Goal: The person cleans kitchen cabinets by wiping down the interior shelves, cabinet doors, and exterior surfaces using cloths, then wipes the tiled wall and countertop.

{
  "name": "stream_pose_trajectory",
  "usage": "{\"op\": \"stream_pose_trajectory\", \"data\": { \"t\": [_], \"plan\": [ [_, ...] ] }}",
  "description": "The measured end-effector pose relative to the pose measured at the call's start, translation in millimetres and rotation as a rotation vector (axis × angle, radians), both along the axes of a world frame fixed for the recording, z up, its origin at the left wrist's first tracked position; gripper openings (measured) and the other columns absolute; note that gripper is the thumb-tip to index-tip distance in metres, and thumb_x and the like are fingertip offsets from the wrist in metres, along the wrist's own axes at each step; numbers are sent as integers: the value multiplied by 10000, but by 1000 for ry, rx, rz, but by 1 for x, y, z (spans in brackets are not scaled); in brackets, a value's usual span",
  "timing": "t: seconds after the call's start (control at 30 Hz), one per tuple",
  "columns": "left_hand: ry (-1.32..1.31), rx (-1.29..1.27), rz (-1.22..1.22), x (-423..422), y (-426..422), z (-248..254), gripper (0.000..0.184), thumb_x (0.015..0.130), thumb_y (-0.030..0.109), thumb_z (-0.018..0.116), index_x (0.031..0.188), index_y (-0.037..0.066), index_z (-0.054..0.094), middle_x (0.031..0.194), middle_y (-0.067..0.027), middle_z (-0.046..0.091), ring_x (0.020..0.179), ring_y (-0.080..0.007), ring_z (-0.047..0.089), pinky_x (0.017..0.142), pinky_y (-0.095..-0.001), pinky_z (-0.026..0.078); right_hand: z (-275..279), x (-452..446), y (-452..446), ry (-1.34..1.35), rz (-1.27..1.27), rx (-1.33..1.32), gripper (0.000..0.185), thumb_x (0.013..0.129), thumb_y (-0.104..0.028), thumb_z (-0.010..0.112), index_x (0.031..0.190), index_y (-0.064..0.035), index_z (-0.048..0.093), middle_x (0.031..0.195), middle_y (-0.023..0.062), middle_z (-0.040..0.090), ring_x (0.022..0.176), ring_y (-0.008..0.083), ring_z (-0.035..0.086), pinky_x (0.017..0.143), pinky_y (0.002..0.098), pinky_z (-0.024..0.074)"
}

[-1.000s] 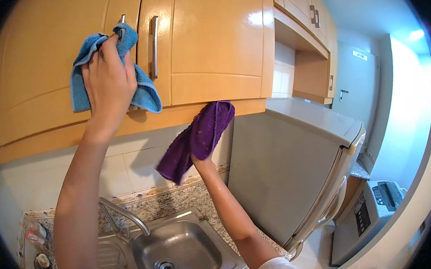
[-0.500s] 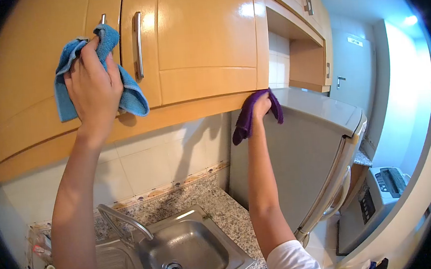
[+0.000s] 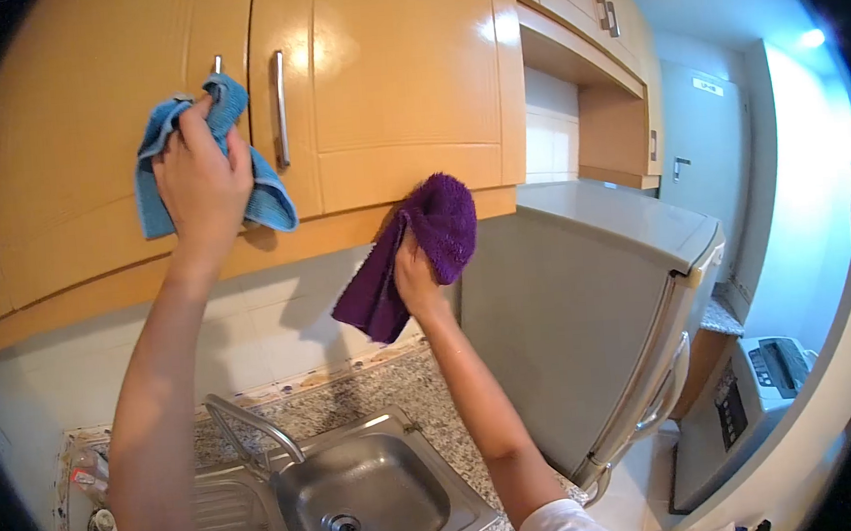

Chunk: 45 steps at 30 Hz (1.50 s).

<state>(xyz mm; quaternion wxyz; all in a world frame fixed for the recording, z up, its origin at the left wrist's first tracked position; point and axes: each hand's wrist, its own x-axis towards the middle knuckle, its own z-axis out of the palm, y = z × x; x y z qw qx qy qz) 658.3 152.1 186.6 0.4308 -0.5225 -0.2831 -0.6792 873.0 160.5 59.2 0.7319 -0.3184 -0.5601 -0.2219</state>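
Note:
My left hand (image 3: 205,182) grips a blue cloth (image 3: 158,207) against the wooden cabinet door, just below a small metal handle (image 3: 218,65). Lower and to the right, my right hand (image 3: 416,274) is closed on a purple cloth (image 3: 446,227), which lies against the bottom rail (image 3: 344,228) of the upper cabinet. A loose end of the purple cloth hangs to the left of my wrist. The fingertips of both hands are partly hidden in the cloths. A long handle (image 3: 281,108) is on the door between the two hands.
Below are a steel sink (image 3: 368,496) with a faucet (image 3: 259,430) and a granite counter (image 3: 356,394). Bottles (image 3: 90,476) stand at the left corner. A grey refrigerator (image 3: 568,325) is on the right, with a washing machine (image 3: 742,421) and a door (image 3: 699,148) beyond.
Over the last second my right hand moved with the purple cloth right along the cabinet's lower edge to the fridge, then back left. My left hand still holds the blue cloth against the door.

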Motion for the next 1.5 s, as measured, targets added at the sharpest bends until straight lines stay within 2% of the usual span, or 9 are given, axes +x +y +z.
{"op": "stream_pose_trajectory", "data": {
  "t": [0.03,0.37,0.4,0.67,0.77,0.8,1.03,1.2,1.5],
  "plan": [
    [20,14,-8,-1,2,0,363,785,162,592,1111,38,490,913,-173,600,865,-339,557,776,-436,383,-1,16,16,-298,-460,120,324,824,1,459,1142,34,513,1133,211,513,1073,386,468,960,416,345],
    [-26,17,-41,3,-3,-1,384,760,134,597,1114,29,493,934,-171,597,887,-342,546,799,-436,377,101,152,26,78,67,260,386,818,-76,474,1186,39,486,1225,223,485,1170,405,408,1017,439,292],
    [-25,25,-54,3,-3,-1,389,756,132,599,1116,29,493,937,-172,596,889,-342,546,801,-437,376,116,160,21,-151,-344,250,413,815,-89,476,1209,30,469,1244,229,474,1184,404,398,1024,455,278],
    [35,22,-82,2,-7,-2,415,746,97,603,1124,-15,473,962,-193,577,919,-356,525,839,-444,354,256,45,40,-337,-695,432,808,620,-204,696,1266,102,319,1253,314,406,1179,452,369,1053,517,210],
    [99,7,-66,-9,-8,0,427,743,88,603,1132,-24,466,955,-196,574,920,-357,525,846,-443,351,274,-35,22,-541,-89,394,639,639,-244,660,1177,35,461,1202,280,466,1113,433,436,960,511,322],
    [149,5,-55,-10,-7,1,430,742,88,603,1133,-25,464,953,-197,573,919,-356,526,842,-444,353,275,-47,11,-819,-331,621,488,702,-238,606,1144,-46,530,1258,194,480,1111,376,478,936,504,357],
    [79,-14,-79,-5,-5,-6,465,717,110,618,1142,0,465,986,-215,553,927,-367,518,833,-455,359,313,48,26,-422,-324,442,488,759,-260,568,1207,-72,521,1282,170,484,1208,316,438,1010,405,348],
    [88,20,-67,-6,-9,-8,506,695,108,623,1159,1,453,1001,-215,544,942,-375,509,849,-470,349,317,60,16,262,-476,107,545,846,-369,473,1312,-96,400,1394,118,365,1272,351,339,987,594,248],
    [83,-21,-66,-8,-8,-12,535,706,220,634,1164,3,461,999,-206,571,989,-365,512,871,-478,339,349,-162,-2,-257,-572,74,617,820,-435,481,1345,-132,368,1406,106,351,1280,342,320,1030,540,202]
  ]
}}
